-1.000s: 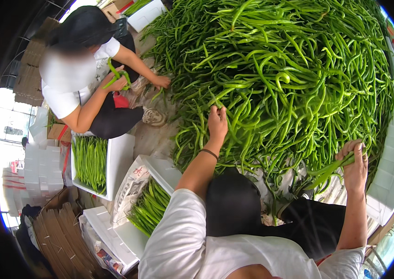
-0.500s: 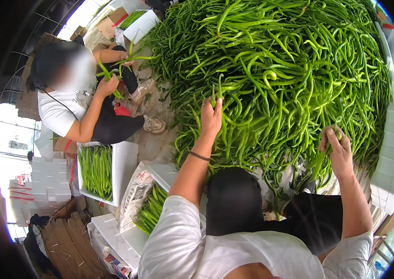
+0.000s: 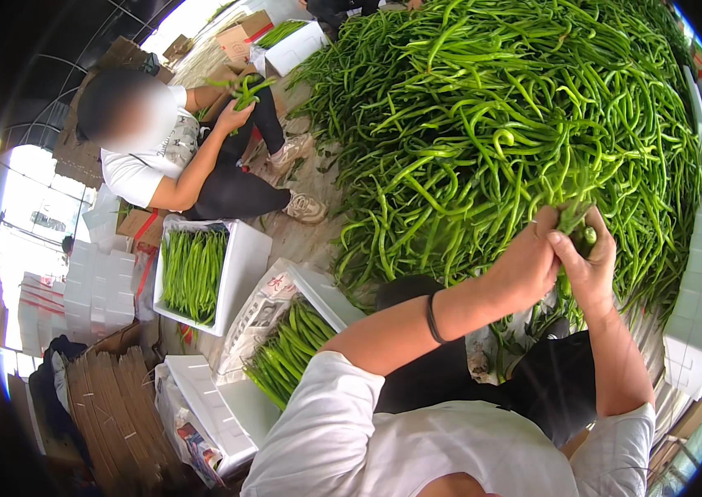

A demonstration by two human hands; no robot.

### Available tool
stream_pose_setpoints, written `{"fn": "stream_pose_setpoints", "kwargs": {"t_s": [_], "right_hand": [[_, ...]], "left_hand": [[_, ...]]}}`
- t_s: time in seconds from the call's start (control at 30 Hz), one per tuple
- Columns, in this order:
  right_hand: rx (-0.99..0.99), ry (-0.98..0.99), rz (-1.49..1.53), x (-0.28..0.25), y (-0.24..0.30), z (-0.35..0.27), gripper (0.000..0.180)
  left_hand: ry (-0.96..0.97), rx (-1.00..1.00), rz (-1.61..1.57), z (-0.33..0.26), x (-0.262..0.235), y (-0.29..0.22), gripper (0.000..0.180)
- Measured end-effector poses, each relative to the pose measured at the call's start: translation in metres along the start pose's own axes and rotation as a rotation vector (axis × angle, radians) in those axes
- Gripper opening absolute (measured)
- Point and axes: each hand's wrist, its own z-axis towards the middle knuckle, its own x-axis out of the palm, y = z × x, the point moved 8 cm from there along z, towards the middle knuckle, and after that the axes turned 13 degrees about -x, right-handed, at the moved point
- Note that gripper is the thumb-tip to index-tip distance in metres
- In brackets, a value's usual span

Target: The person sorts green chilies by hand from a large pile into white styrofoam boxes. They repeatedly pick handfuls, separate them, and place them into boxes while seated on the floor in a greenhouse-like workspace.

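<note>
Some long green chili peppers point(image 3: 588, 235) sit in the closed right hand point(image 3: 596, 272), above the chili heap's point(image 3: 483, 149) near edge; the left hand point(image 3: 530, 261), fingers bent, meets it, its grip hidden.

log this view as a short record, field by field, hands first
right hand: closed around a small bunch of green peppers
left hand: at the bunch, grip partly hidden
pepper pile: loose, long, green, beyond both hands
boxes: white box and newspaper-lined box, on the left, both holding peppers
co-worker: seated at upper left, holding peppers
cardboard stack: lower left
</note>
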Motion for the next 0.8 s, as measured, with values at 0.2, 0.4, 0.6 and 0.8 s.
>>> {"fn": "stream_pose_setpoints", "kwargs": {"t_s": [0.2,0.4,0.6,0.8], "right_hand": [[-0.102,-0.057,-0.278,-0.034,-0.006,-0.005,0.014],[-0.124,-0.27,-0.293,-0.099,-0.024,-0.004,0.011],[-0.138,-0.129,-0.378,-0.093,-0.035,0.01,0.013],[-0.035,-0.128,-0.179,-0.089,-0.056,0.025,0.014]], "left_hand": [[0.13,0.046,-0.092,-0.007,0.005,-0.005,0.043],[-0.225,-0.419,0.149,0.036,-0.127,0.195,0.03],[-0.375,-0.965,0.756,0.003,-0.187,0.414,0.048],[-0.401,-0.902,0.326,-0.008,-0.2,0.393,0.034]]}}
